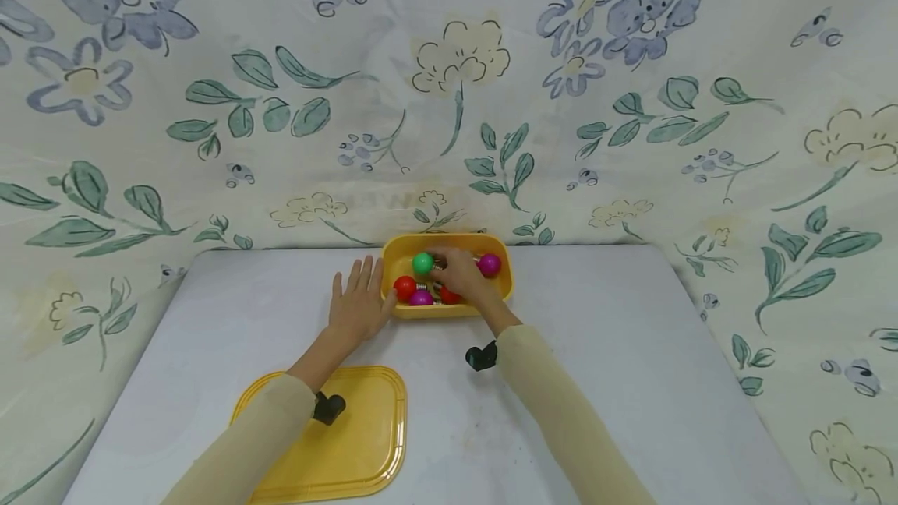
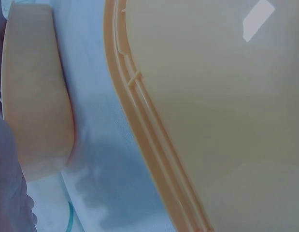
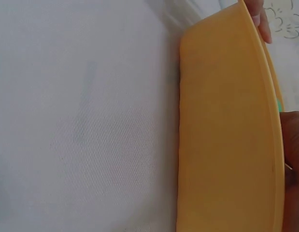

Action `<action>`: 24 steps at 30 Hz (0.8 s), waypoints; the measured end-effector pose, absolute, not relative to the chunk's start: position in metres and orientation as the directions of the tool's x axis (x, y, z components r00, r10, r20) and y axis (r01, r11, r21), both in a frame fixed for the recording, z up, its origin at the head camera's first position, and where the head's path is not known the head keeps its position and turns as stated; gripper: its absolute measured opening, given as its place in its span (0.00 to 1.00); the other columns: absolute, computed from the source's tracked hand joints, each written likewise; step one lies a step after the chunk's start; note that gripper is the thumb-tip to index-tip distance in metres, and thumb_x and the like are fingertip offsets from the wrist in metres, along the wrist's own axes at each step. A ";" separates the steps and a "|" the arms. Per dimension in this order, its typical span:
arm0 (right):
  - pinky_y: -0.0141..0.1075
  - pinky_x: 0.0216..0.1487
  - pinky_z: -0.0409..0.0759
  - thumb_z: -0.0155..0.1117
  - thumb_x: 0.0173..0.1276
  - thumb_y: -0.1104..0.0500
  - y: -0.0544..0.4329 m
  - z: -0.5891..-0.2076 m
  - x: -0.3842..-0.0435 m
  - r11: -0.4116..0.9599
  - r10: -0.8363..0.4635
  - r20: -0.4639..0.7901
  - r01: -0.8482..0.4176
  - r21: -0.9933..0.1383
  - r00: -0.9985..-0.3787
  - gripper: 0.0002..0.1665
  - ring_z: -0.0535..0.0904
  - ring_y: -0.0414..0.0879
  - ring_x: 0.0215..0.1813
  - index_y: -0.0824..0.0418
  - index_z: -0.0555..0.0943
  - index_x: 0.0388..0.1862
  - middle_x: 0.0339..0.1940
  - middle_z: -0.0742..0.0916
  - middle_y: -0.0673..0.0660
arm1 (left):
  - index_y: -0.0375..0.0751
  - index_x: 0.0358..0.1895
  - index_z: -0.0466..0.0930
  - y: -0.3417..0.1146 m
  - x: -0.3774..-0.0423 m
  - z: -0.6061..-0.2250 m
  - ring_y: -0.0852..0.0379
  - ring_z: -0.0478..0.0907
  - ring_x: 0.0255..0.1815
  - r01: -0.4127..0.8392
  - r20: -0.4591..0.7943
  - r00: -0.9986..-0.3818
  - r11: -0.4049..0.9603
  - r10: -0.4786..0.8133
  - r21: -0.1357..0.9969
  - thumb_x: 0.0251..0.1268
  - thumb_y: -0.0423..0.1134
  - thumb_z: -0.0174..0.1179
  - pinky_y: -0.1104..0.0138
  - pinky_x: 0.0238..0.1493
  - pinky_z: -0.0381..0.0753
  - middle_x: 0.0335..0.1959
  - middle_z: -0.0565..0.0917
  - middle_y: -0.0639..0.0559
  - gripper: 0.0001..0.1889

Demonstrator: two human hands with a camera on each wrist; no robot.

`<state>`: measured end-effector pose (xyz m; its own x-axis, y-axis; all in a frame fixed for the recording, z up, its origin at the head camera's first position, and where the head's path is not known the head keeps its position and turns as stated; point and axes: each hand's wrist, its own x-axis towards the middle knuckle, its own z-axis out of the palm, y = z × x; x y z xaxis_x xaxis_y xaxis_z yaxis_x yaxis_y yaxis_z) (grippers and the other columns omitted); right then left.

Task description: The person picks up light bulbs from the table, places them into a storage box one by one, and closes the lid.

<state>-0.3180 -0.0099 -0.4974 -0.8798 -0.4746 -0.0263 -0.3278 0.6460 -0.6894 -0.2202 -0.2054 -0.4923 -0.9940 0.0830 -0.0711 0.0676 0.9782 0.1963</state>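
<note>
Small coloured light bulbs with metal screw bases lie in a yellow box at the table's far edge. My right hand reaches into it from the right, thumb and fingers curled around the base of a green bulb. A red bulb and a magenta bulb lie at the box's left; another red bulb shows partly under my right hand. A second magenta bulb is at the right end. My left hand rests against the box's left end, fingers straight, thumb near the rim.
A flat yellow tray lies on the white table at the near left, partly beneath my left forearm. A floral cloth hangs behind the table's far edge. Dark heart-shaped pieces sit at both wrists.
</note>
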 end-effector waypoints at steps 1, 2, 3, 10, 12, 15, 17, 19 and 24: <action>0.39 0.62 0.76 0.66 0.72 0.59 -0.010 -0.497 -0.318 0.647 -0.477 -0.027 -0.330 -0.688 -0.879 0.26 0.80 0.51 0.59 0.57 0.77 0.68 0.60 0.84 0.56 | 0.31 0.79 0.43 -0.205 -0.220 -0.492 0.36 0.39 0.80 0.068 -0.069 -0.994 0.978 0.083 0.196 0.78 0.54 0.39 0.38 0.74 0.35 0.80 0.46 0.33 0.38; 0.39 0.61 0.77 0.66 0.72 0.59 -0.010 -0.498 -0.318 0.649 -0.479 -0.029 -0.332 -0.684 -0.877 0.26 0.80 0.50 0.58 0.57 0.77 0.68 0.60 0.84 0.56 | 0.31 0.79 0.43 -0.205 -0.220 -0.492 0.36 0.39 0.80 0.067 -0.067 -0.994 0.978 0.082 0.198 0.78 0.54 0.40 0.38 0.74 0.35 0.80 0.46 0.33 0.38; 0.38 0.61 0.77 0.66 0.72 0.59 -0.010 -0.498 -0.319 0.652 -0.481 -0.031 -0.334 -0.681 -0.876 0.26 0.80 0.50 0.58 0.57 0.77 0.68 0.60 0.84 0.55 | 0.31 0.79 0.43 -0.205 -0.220 -0.492 0.36 0.38 0.80 0.066 -0.068 -0.994 0.978 0.081 0.199 0.78 0.54 0.40 0.38 0.74 0.35 0.80 0.46 0.33 0.38; 0.39 0.60 0.78 0.64 0.73 0.62 -0.012 -0.495 -0.319 0.662 -0.483 -0.048 -0.329 -0.674 -0.874 0.25 0.80 0.51 0.58 0.60 0.77 0.68 0.60 0.84 0.58 | 0.31 0.79 0.42 -0.205 -0.221 -0.491 0.36 0.38 0.80 0.063 -0.082 -0.994 0.981 0.079 0.185 0.78 0.54 0.39 0.39 0.74 0.35 0.80 0.45 0.33 0.38; 0.39 0.59 0.78 0.63 0.73 0.63 -0.013 -0.495 -0.319 0.666 -0.480 -0.057 -0.321 -0.673 -0.875 0.25 0.80 0.52 0.59 0.61 0.77 0.68 0.60 0.84 0.59 | 0.31 0.79 0.42 -0.204 -0.220 -0.491 0.36 0.38 0.80 0.062 -0.086 -0.993 0.980 0.079 0.187 0.79 0.54 0.38 0.39 0.74 0.35 0.80 0.45 0.33 0.38; 0.40 0.59 0.79 0.62 0.73 0.64 -0.015 -0.495 -0.319 0.670 -0.479 -0.070 -0.313 -0.673 -0.875 0.24 0.80 0.52 0.59 0.61 0.77 0.67 0.60 0.83 0.60 | 0.32 0.80 0.41 -0.204 -0.220 -0.491 0.36 0.38 0.80 0.061 -0.092 -0.993 0.982 0.078 0.179 0.79 0.54 0.37 0.39 0.74 0.35 0.80 0.44 0.34 0.38; 0.40 0.59 0.79 0.62 0.73 0.64 -0.015 -0.494 -0.318 0.673 -0.481 -0.075 -0.314 -0.670 -0.874 0.24 0.80 0.52 0.59 0.61 0.77 0.68 0.61 0.83 0.59 | 0.32 0.80 0.41 -0.204 -0.220 -0.491 0.36 0.38 0.80 0.062 -0.091 -0.993 0.982 0.079 0.176 0.79 0.54 0.37 0.39 0.74 0.35 0.80 0.44 0.34 0.38; 0.40 0.59 0.79 0.62 0.73 0.63 -0.016 -0.494 -0.318 0.675 -0.483 -0.074 -0.316 -0.667 -0.873 0.24 0.80 0.52 0.59 0.61 0.77 0.68 0.60 0.84 0.59 | 0.32 0.80 0.42 -0.204 -0.221 -0.491 0.36 0.39 0.80 0.062 -0.089 -0.993 0.983 0.079 0.175 0.78 0.54 0.38 0.39 0.74 0.35 0.80 0.45 0.33 0.38; 0.39 0.59 0.78 0.63 0.73 0.62 -0.016 -0.493 -0.318 0.679 -0.480 -0.058 -0.330 -0.656 -0.875 0.24 0.80 0.51 0.59 0.60 0.78 0.67 0.59 0.84 0.57 | 0.31 0.79 0.42 -0.204 -0.220 -0.492 0.36 0.40 0.80 0.068 -0.080 -0.993 0.981 0.083 0.179 0.78 0.54 0.38 0.39 0.74 0.36 0.80 0.46 0.33 0.38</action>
